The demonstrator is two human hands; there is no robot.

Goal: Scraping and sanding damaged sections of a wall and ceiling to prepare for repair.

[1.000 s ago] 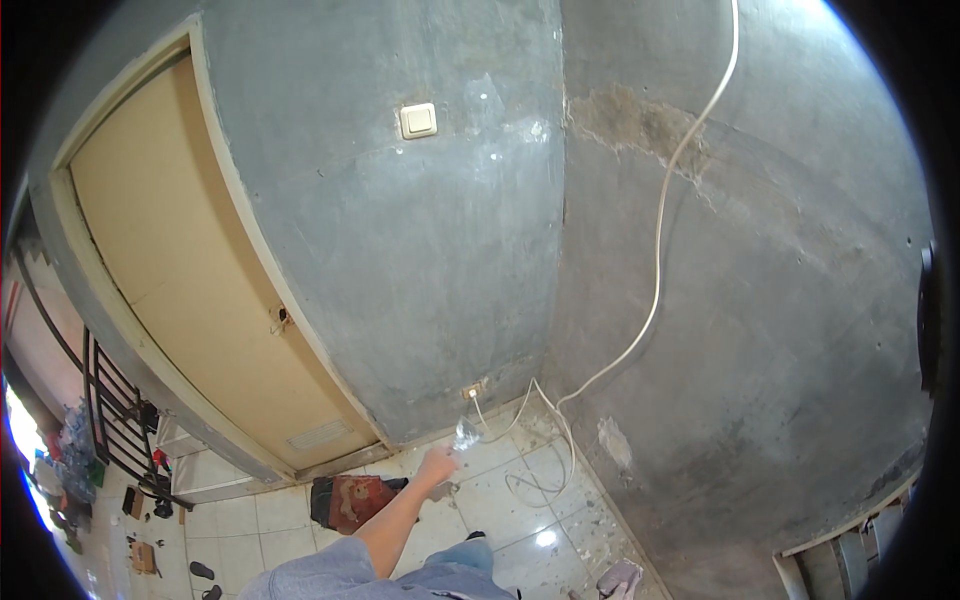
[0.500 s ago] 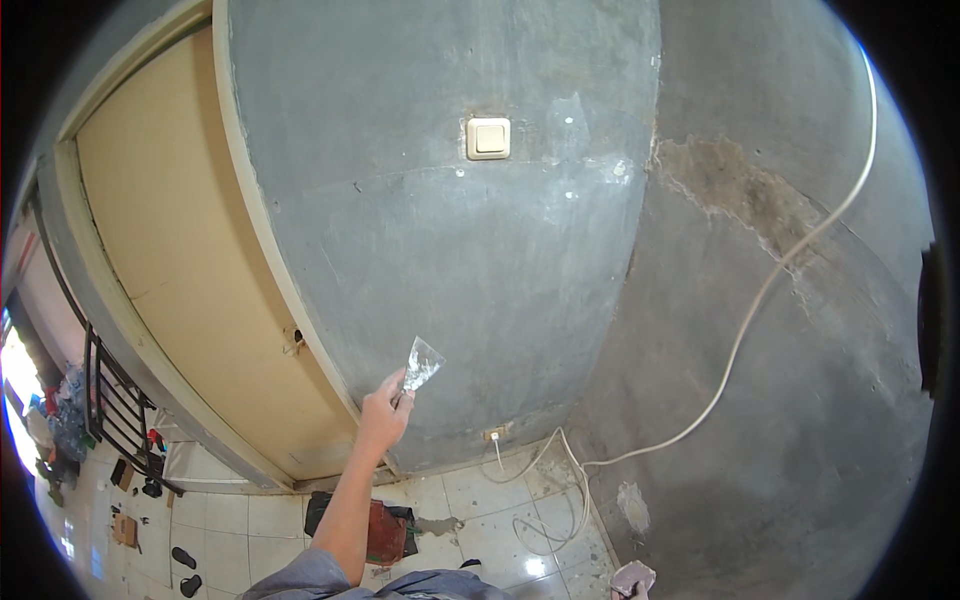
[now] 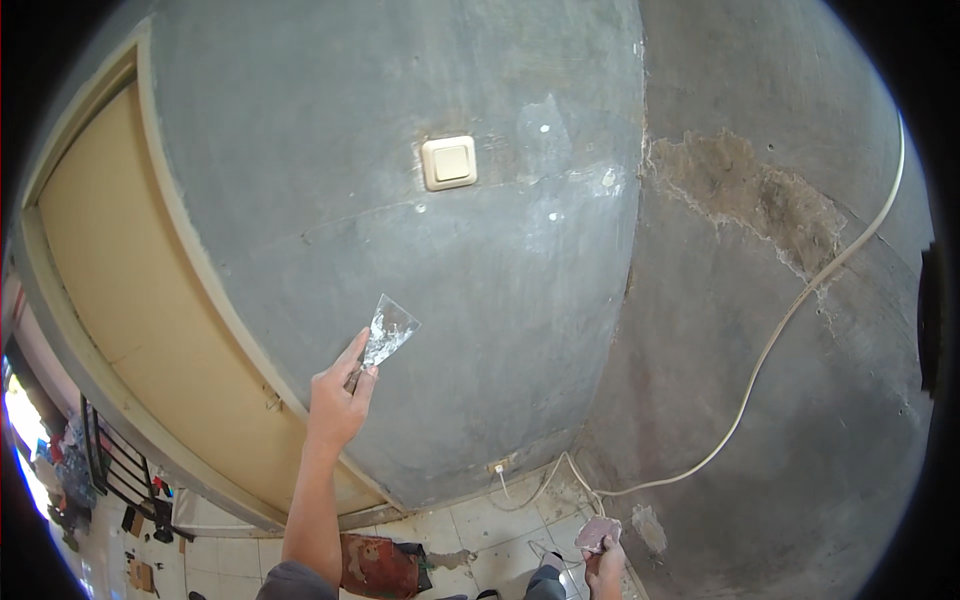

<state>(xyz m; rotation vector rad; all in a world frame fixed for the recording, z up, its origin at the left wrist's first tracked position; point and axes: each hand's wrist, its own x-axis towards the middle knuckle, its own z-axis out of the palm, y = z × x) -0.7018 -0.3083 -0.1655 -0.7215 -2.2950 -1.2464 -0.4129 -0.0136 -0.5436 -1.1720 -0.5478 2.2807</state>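
My left hand (image 3: 341,398) grips a putty knife (image 3: 392,328) by its handle, its flared blade pointing up in front of the grey wall (image 3: 480,330). White paste smears the blade. Low at the right, my right hand (image 3: 603,572) holds a flat, pinkish piece (image 3: 597,534) with pale edges; what exactly it is, I cannot tell. Above the knife, a cream light switch (image 3: 450,163) is set in the wall, and small white patches (image 3: 554,217) dot the plaster around it.
A cream door (image 3: 150,290) stands to the left. From a low wall socket (image 3: 500,467) a white cable (image 3: 745,385) runs along the right wall, which bears a rough brown patch (image 3: 745,190). On the tiled floor lies a reddish-brown container (image 3: 378,567), beside my left arm.
My left hand with the putty knife has moved up and left. My right hand, holding the pinkish piece, has come further into view from the lower edge. The view has shifted.
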